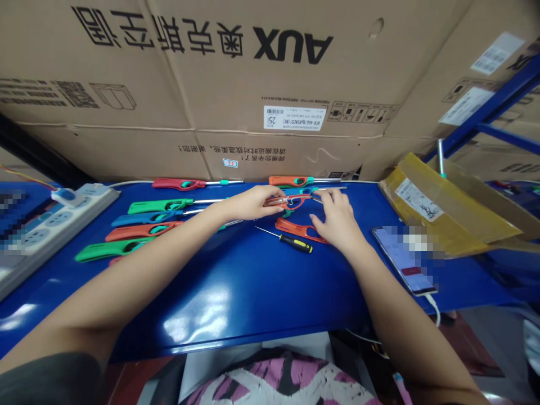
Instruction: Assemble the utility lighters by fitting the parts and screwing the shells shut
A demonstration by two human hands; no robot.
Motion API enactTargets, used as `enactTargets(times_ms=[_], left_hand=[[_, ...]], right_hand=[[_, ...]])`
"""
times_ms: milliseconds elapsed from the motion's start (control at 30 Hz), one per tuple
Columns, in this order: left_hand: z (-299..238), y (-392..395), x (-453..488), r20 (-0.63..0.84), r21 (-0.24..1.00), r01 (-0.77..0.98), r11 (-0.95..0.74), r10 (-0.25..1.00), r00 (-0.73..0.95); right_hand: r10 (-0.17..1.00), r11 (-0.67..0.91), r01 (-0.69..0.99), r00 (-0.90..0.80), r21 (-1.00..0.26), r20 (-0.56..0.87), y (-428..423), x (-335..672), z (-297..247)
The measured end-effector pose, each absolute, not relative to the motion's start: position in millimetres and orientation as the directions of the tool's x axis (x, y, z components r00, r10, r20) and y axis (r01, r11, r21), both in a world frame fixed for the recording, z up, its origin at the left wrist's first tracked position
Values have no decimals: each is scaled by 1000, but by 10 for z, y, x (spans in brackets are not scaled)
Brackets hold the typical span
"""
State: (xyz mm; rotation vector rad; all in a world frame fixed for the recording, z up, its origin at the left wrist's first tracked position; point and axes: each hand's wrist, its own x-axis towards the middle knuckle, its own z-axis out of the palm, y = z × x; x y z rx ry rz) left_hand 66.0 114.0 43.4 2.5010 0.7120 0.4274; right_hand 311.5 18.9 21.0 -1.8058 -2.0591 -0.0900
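Observation:
My left hand (266, 201) is closed on the handle of an orange long-necked gas lighter (295, 199), whose inner parts seem to show. At the other end, my right hand (337, 216) pinches around its metal tube, partly hiding it. Just below lies a loose orange handle shell (291, 227), one end behind my right hand. A small screwdriver (297, 243) with a black and yellow handle rests in front of it, its shaft pointing left. Behind my hands, another orange lighter (287, 180) lies near the cardboard.
Several lighters lie at left, including a red one (179, 184), a green one (160, 206) and a blue one (147, 218). A white power strip (63, 225) runs along the left side. At right are a phone (400, 259) on a cable and a yellow package (447, 208). Large cardboard boxes (202, 84) stand behind.

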Motion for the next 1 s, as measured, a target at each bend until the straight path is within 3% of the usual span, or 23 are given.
enactTargets(times_ms=[200, 400, 500, 600, 733, 1000], left_hand=[[450, 875, 406, 181, 569, 399, -719, 583, 792], [469, 549, 33, 148, 594, 441, -673, 631, 762], [432, 386, -129, 79, 605, 453, -655, 615, 784], [320, 263, -212, 65, 597, 453, -662, 602, 796], [161, 195, -228, 77, 572, 474, -669, 619, 782], [205, 174, -222, 91, 503, 493, -710, 610, 787]], right_hand=[[939, 231, 927, -133, -295, 317, 245, 3156, 170], [891, 450, 782, -357, -431, 281, 95, 3075, 401], [851, 515, 701, -486, -494, 199, -55, 2997, 495], [757, 518, 608, -653, -601, -10, -156, 2928, 523], [696, 526, 652, -699, -546, -165, -174, 2880, 474], [777, 576, 756, -625, -312, -80, -139, 2923, 402]])
